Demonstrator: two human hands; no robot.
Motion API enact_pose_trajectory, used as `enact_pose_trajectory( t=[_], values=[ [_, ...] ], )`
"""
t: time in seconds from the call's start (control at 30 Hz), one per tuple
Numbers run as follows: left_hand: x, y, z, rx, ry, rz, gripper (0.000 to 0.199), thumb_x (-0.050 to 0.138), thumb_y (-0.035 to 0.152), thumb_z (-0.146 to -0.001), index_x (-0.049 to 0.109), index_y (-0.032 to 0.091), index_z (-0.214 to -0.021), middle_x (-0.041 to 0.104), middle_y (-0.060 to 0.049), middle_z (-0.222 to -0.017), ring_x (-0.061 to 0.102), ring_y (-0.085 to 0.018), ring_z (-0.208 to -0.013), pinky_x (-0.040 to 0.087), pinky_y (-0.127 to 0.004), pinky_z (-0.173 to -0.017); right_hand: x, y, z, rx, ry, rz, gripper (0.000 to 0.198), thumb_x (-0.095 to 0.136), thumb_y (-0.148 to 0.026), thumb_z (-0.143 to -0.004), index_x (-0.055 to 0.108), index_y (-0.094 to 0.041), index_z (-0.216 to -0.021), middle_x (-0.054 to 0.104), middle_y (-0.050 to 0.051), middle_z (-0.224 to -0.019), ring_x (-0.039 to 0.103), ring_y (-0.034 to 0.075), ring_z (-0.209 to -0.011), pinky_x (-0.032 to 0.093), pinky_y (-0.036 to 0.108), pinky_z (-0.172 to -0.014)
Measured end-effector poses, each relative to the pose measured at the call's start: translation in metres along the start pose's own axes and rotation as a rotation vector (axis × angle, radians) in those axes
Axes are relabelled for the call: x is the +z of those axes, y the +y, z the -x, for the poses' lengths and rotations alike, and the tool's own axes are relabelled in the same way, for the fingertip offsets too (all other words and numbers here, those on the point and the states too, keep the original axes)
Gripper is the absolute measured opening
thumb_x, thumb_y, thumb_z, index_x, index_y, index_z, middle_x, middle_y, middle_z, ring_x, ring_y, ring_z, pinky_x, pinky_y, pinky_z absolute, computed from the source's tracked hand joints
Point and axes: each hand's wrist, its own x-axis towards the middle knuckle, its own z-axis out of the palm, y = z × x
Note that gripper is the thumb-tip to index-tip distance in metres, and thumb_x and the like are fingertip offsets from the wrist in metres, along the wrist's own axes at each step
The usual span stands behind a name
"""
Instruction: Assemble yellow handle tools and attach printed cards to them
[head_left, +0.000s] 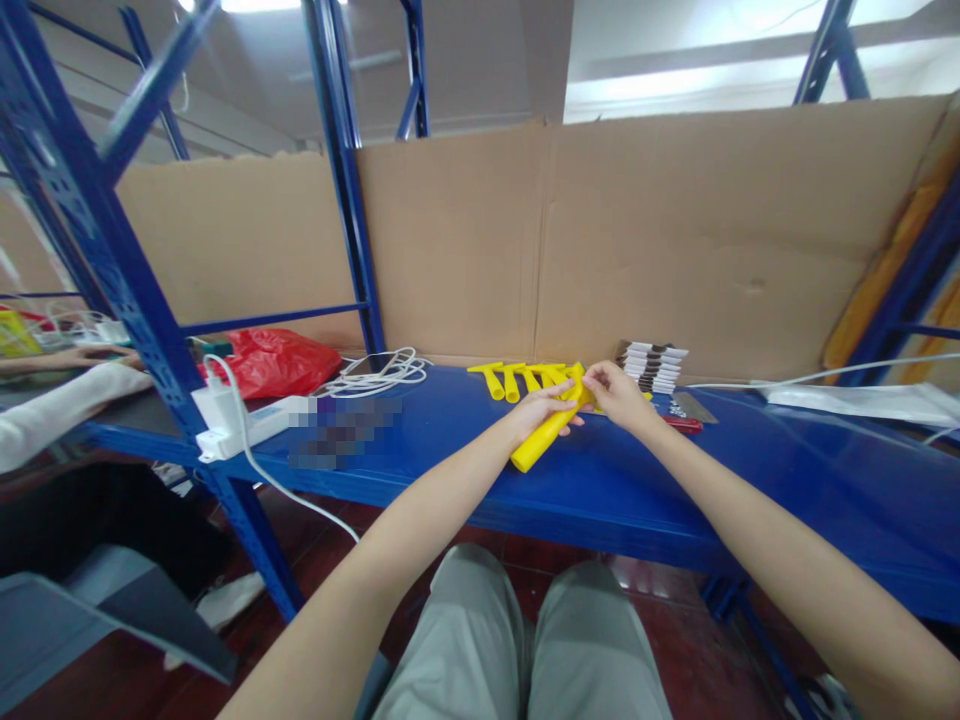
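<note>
My left hand (546, 408) is closed around a yellow hollow plastic tube-shaped piece (534, 448), which tilts with its wide end toward me. At its far end, the fingertips of my right hand (616, 393) are pinched together against the yellow piece. Whether they also hold something small cannot be made out. Behind my left hand, several similar yellow pieces (495, 384) lie in a row on the blue table (450, 440), partly covered by my hands. Just beyond my right hand is a stack of white and black packets (654, 366).
Right of my hands lie a red object (684, 425) and a flat grey piece (696, 408). A red plastic bag (281, 362), coiled white cable (390, 374) and power strip (259, 424) are on the left. Cardboard (465, 250) stands behind. A co-worker's sleeve (67, 405) shows far left.
</note>
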Motion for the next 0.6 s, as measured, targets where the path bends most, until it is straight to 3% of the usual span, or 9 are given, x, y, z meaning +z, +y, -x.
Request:
enact_pose_trajectory(
  t=[0.23,0.4,0.6],
  values=[
    [-0.006,-0.002,-0.001,0.000,-0.066,0.004,0.060,0.054,0.002,-0.083,0.041,0.017,-0.140,0.069,-0.009,-0.087,0.065,-0.013,-0.059,0.046,-0.018,-0.045,0.001,0.009,0.000,0.173,0.105,-0.148,0.037,0.067,-0.050,-0.065,0.050,-0.021,-0.081,0.059,0.004,-0.086,0.054,0.017,-0.077,0.047,0.034,-0.074],
    [-0.006,-0.001,0.002,0.000,-0.118,-0.001,0.056,0.053,0.001,-0.082,0.047,0.016,-0.136,0.070,-0.010,-0.086,0.063,-0.013,-0.057,0.044,-0.018,-0.042,-0.007,0.000,0.003,0.286,-0.108,-0.302,0.047,0.067,-0.061,-0.063,0.056,-0.020,-0.081,0.060,0.002,-0.081,0.053,0.015,-0.071,0.046,0.030,-0.065],
    [-0.003,0.001,0.005,-0.005,-0.106,-0.025,0.060,0.053,0.000,-0.081,0.043,0.016,-0.138,0.069,-0.008,-0.083,0.061,-0.012,-0.056,0.045,-0.019,-0.043,-0.014,-0.010,0.005,0.324,-0.178,-0.419,0.053,0.071,-0.064,-0.056,0.054,-0.020,-0.078,0.055,-0.002,-0.071,0.047,0.011,-0.062,0.040,0.024,-0.055]
  ],
)
